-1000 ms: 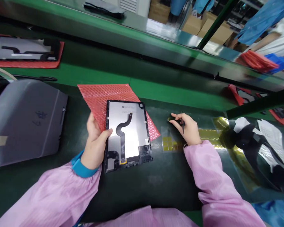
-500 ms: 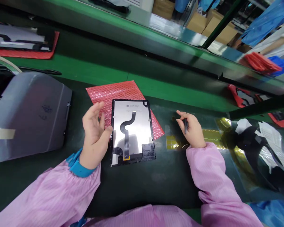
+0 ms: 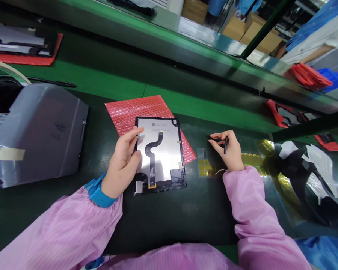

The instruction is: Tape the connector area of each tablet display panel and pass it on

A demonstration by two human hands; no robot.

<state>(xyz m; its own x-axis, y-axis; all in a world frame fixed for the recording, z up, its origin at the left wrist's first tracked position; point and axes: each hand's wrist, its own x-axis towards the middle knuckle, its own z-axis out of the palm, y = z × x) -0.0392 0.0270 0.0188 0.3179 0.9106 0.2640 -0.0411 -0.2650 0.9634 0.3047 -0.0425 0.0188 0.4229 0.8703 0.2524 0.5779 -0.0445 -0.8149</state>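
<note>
A tablet screen panel (image 3: 169, 150) lies back side up, with a curved black ribbon cable (image 3: 152, 161) across its silvery back. Part of it rests on a red bubble-wrap sheet (image 3: 139, 108). My left hand (image 3: 124, 161), with a blue wrist strap (image 3: 101, 193), is at the panel's left edge; thumb and forefinger are spread and overlap the rim. Away to the right, my right hand (image 3: 229, 150) keeps a thin black tool (image 3: 226, 144) tucked among its fingers, the thumb and forefinger tips slightly apart. Below those fingertips lies yellow film tape (image 3: 205, 168).
At left stands a grey machine housing (image 3: 45, 135). More yellow tape (image 3: 253, 160), white paper scraps (image 3: 321, 168) and a black strap-like object (image 3: 301, 180) lie at right. A green shelf rail (image 3: 169, 48) runs across the back, with a person's arm (image 3: 317, 54) beyond it.
My left hand has moved right, from beside the panel to over its left edge. My right hand has shifted slightly right, still with the black tool.
</note>
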